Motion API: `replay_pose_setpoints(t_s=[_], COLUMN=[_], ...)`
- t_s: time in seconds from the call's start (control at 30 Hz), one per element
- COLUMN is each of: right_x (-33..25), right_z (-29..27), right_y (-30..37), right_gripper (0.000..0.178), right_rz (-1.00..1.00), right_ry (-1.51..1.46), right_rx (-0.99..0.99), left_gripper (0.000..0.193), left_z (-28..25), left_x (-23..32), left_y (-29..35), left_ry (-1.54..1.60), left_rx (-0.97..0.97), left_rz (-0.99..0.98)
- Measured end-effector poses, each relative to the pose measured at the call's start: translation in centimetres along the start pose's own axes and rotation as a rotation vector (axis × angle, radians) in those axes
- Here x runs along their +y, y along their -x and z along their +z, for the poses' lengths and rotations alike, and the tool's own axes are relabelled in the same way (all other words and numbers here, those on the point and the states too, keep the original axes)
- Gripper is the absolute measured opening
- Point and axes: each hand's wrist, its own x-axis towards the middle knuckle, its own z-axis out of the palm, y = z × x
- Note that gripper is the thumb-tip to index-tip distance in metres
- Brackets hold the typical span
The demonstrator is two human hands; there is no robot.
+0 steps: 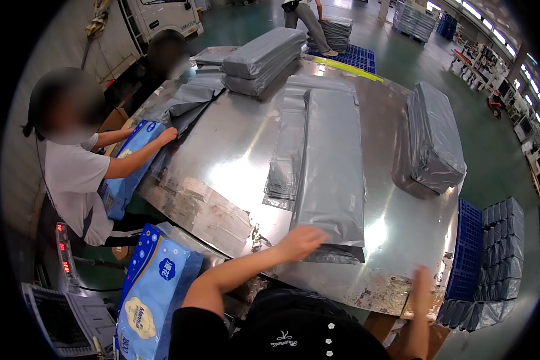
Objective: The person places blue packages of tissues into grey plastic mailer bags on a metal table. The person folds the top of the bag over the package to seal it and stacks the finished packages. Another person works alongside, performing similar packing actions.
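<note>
A long grey plastic-wrapped package lies lengthwise on the metal table, on top of several flat grey plastic bags. My left hand is over the package's near left corner, its fingers bunched and slightly blurred; whether they grip the plastic is unclear. My right hand is raised near the table's front right edge, apart from the package and smeared by motion. To my left stands a blue printed pack, close to my left forearm.
Two stacked grey packages sit at the far left, another grey stack at the right. Across the left side, a co-worker handles a blue pack beside a grey bag. Blue pallets with grey packages stand right of the table.
</note>
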Motion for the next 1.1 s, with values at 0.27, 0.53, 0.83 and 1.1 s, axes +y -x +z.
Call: replay_pose_setpoints(t_s=[0.27,0.53,0.83,1.1], right_x=[-22.4,-21.5,-20.5,-22.2], right_z=[16.2,13.3,15.2,11.5], right_y=[-0.5,-2.7,-4.8,-6.8], right_gripper=[0.038,0.026,0.026,0.024], right_rz=[-1.001,-1.203,-1.168,-1.107], right_ry=[0.032,0.023,-0.048,-0.223], right_rx=[0.057,-0.023,-0.039,0.183], left_gripper=[0.041,0.039,0.039,0.033], left_z=[9.2,7.9,7.1,7.5], left_x=[-9.2,-7.9,-7.8,-8.7], left_y=[1.1,0.2,-0.3,0.2], left_ry=[-0.665,-0.510,-0.509,-0.001], left_rx=[-0.486,-0.365,-0.322,-0.447], left_rz=[0.626,0.538,0.583,0.202])
